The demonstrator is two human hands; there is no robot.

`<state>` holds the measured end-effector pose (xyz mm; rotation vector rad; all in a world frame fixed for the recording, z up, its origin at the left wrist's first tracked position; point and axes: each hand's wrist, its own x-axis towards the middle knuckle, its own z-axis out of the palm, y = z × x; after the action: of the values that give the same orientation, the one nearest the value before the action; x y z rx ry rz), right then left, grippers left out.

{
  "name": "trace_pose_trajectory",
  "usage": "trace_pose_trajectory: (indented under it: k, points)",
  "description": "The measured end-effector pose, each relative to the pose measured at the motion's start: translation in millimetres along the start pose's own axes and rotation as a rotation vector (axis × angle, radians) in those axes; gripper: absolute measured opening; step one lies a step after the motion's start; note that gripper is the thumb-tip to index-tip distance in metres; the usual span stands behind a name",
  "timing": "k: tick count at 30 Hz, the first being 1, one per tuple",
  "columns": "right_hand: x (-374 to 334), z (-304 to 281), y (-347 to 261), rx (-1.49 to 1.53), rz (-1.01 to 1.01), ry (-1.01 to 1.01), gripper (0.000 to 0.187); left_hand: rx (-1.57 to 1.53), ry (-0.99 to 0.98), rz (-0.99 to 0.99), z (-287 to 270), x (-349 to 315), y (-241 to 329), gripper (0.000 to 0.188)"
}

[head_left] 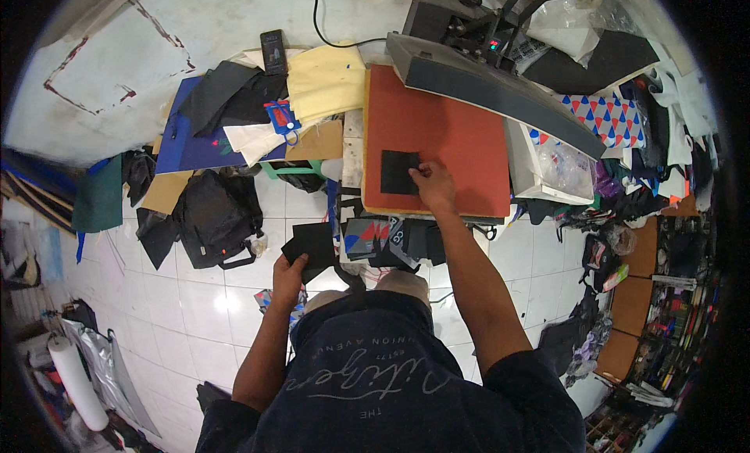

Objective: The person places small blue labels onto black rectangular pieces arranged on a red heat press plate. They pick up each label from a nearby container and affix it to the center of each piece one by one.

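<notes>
On the orange-red pad of a heat press lies a black fabric square. My right hand has its fingers pinched at the square's right edge. Above the pad's far side, the press's grey upper plate is tilted up and swung aside. Held in front of my body, to the left, are several black fabric pieces, with the thumb of my left hand on top of them. Just below the pad's near edge are more black pieces and a red, blue and grey printed piece.
Yellow cloth, a phone and dark sheets cover the bench to the left. A white box stands right of the pad. A black bag rests on the left, and shelves line the right.
</notes>
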<state>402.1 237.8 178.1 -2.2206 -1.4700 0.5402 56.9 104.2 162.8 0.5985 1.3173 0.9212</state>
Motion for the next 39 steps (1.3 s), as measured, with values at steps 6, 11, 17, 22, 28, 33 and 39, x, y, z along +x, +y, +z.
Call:
trace_pose_trajectory:
  k: [6,11,17,22,28,33,39]
  points:
    - [0.3,-6.7,-3.7,-0.015,-0.037,-0.021,0.038,0.078,0.037,-0.039,9.5,-11.3,-6.7,0.029]
    - [2.2,-18.5,-7.9,-0.049,-0.058,-0.037,0.04,0.065,0.069,0.041,33.8,-21.7,-12.0,0.027]
    - [3.3,-30.7,-4.7,-0.054,-0.095,-0.103,0.04,-0.042,0.066,0.091,91.9,-43.1,7.6,0.028]
    - [-12.2,-45.9,-4.6,0.324,-0.13,-0.261,0.041,-0.155,0.091,0.126,138.3,-50.2,13.6,0.025]
    - [-73.0,-73.7,25.7,0.64,-0.183,-0.679,0.029,-0.207,0.077,0.091,192.9,-55.8,17.8,0.026]
    - [-80.1,-78.1,50.1,0.694,-0.118,-0.764,0.024,-0.11,0.113,0.103,214.9,-66.1,21.7,0.025]
    - [-71.6,-73.6,73.7,0.608,-0.235,-0.695,0.031,-0.101,0.137,0.092,212.0,-63.6,0.6,0.025]
